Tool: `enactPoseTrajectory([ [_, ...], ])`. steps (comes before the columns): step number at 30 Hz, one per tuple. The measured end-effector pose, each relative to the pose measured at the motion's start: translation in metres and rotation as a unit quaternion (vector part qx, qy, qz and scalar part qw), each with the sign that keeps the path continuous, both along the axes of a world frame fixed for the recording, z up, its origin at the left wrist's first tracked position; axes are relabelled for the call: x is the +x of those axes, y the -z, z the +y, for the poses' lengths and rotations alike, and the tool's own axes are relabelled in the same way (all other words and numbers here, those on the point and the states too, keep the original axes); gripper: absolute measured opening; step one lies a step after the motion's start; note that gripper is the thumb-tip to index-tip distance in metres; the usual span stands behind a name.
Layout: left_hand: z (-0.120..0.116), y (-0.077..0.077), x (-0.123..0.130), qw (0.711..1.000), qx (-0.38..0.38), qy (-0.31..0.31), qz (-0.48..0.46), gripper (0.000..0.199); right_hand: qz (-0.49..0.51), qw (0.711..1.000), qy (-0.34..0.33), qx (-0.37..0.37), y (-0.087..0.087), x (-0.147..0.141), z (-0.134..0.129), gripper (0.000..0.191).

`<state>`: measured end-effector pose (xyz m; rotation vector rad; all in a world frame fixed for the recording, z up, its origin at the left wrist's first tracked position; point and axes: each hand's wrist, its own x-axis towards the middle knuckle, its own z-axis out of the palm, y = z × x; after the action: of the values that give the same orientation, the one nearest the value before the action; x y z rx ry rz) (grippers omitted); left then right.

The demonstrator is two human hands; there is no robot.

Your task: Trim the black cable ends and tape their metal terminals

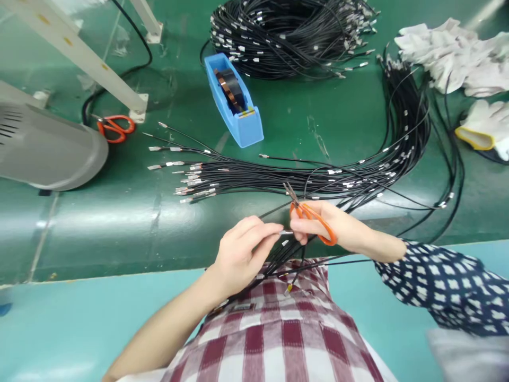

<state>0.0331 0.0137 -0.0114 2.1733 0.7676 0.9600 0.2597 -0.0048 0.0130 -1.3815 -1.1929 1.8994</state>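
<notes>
My left hand [242, 254] is closed at the table's front edge, its thumb and finger pinching a thin cable end [285, 232] with a silvery tip. Just right of it, my right hand [318, 223] holds orange-handled scissors [314, 216], their blades pointing up and left; its fingertips also meet the cable end. Black cables [286, 252] hang over the edge onto the checked apron below my hands. Beyond them, a long bundle of black cables [254, 175] with white-labelled ends lies across the green table [119, 228].
A blue tape dispenser [249, 127] stands behind the bundle, with a large cable coil [286, 37] farther back. White gloves [457, 53] lie at the back right. Other orange scissors [115, 129] sit by a grey machine [51, 143] and a white metal frame [87, 58] at left.
</notes>
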Motion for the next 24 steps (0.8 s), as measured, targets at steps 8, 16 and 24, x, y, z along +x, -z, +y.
enactPoseTrajectory([
  [8, 0.008, -0.016, 0.000, 0.963, -0.263, -0.004, 0.062, 0.012, -0.431, 0.773, -0.210, 0.417, -0.036, 0.029, 0.001, 0.043],
  [16, 0.010, -0.019, 0.004, 0.935, -0.345, 0.003, 0.081, 0.012, -0.462, 0.707, -0.290, 0.449, -0.035, 0.025, 0.007, 0.035],
  [24, 0.010, -0.019, 0.002, 0.925, -0.371, 0.004, 0.080, 0.012, -0.448, 0.719, -0.304, 0.436, -0.036, 0.023, 0.009, 0.032],
])
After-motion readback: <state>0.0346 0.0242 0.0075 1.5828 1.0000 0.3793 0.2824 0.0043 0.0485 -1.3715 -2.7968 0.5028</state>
